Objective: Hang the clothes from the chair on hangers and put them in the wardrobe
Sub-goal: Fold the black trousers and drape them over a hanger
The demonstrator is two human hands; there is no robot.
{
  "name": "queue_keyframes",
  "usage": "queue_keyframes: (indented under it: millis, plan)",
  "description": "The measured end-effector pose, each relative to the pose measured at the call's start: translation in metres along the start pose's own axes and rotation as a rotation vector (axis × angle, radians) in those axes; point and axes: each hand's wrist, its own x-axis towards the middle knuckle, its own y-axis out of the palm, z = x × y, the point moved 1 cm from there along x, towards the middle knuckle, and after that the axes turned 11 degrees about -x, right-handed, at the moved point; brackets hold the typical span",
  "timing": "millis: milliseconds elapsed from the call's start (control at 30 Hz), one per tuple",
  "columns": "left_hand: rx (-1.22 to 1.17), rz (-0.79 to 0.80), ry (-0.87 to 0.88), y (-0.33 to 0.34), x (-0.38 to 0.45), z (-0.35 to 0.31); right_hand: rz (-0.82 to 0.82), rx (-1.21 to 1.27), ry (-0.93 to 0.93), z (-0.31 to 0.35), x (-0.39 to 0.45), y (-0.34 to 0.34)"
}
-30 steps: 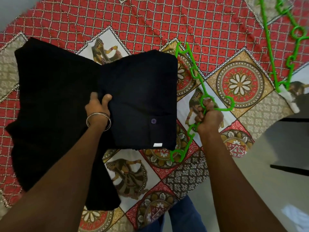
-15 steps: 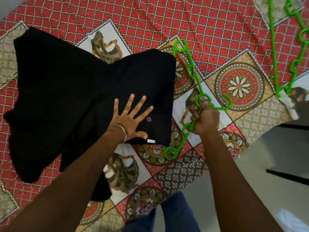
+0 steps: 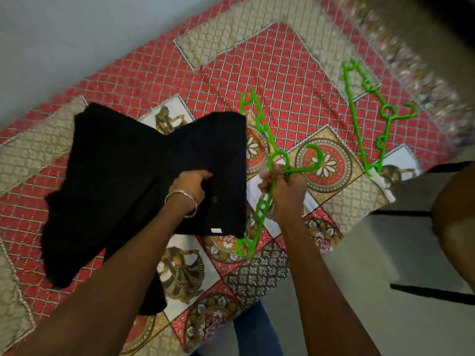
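A black garment [image 3: 123, 181] lies spread on the patterned bedspread [image 3: 270, 62], with a small button and a white tag near its lower right edge. My left hand [image 3: 191, 182], a bangle at its wrist, grips a fold of that cloth near the middle. A green plastic hanger [image 3: 259, 134] lies along the garment's right edge. My right hand [image 3: 285, 187] grips this hanger just below its hook.
A second green hanger [image 3: 370, 109] lies on the bedspread to the right. A brown rounded seat [image 3: 455, 222] with black bars [image 3: 431, 292] stands over grey floor at the right. Blue trousers [image 3: 257, 330] show at the bottom. The frame is motion-blurred.
My left hand, flat with spread fingers half a second ago, now grips the black cloth. The view has tilted up, showing more of the bed. The right hand keeps its hold on the hanger.
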Motion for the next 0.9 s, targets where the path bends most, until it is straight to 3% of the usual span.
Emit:
queue_keyframes:
  millis: [67, 100, 200, 267, 433, 467, 500, 567, 700, 733, 833, 900]
  plan:
    - [-0.030, -0.159, 0.053, -0.032, -0.019, -0.018, 0.014, -0.004, -0.063, 0.027, -0.022, -0.010]
    - [-0.045, -0.247, 0.167, -0.064, -0.037, -0.036, -0.005, 0.031, -0.137, 0.057, -0.048, -0.019]
    - [-0.105, -0.329, 0.375, -0.113, -0.066, -0.069, 0.038, -0.017, -0.222, 0.095, -0.085, -0.030]
    - [-0.075, -0.335, 0.529, -0.126, -0.072, -0.084, 0.071, -0.121, -0.255, 0.098, -0.092, -0.032]
    - [0.020, -0.355, 0.855, -0.207, -0.154, -0.168, 0.009, -0.343, -0.429, 0.184, -0.162, -0.090]
    - [0.052, -0.326, 0.985, -0.227, -0.217, -0.192, -0.113, -0.342, -0.462, 0.211, -0.227, -0.132]
    - [0.072, -0.335, 1.043, -0.230, -0.236, -0.200, -0.119, -0.384, -0.472, 0.225, -0.248, -0.149]
    - [0.046, -0.328, 1.051, -0.231, -0.238, -0.220, -0.055, -0.446, -0.526, 0.246, -0.251, -0.162]
    - [-0.024, -0.248, 1.170, -0.245, -0.351, -0.302, -0.264, -0.524, -0.601, 0.296, -0.347, -0.261]
    - [-0.080, -0.245, 1.183, -0.248, -0.356, -0.310, -0.233, -0.515, -0.625, 0.303, -0.348, -0.267]
    - [-0.178, -0.244, 1.328, -0.245, -0.439, -0.367, -0.377, -0.400, -0.635, 0.312, -0.419, -0.350]
    - [-0.211, -0.262, 1.320, -0.243, -0.461, -0.386, -0.360, -0.321, -0.647, 0.315, -0.434, -0.369]
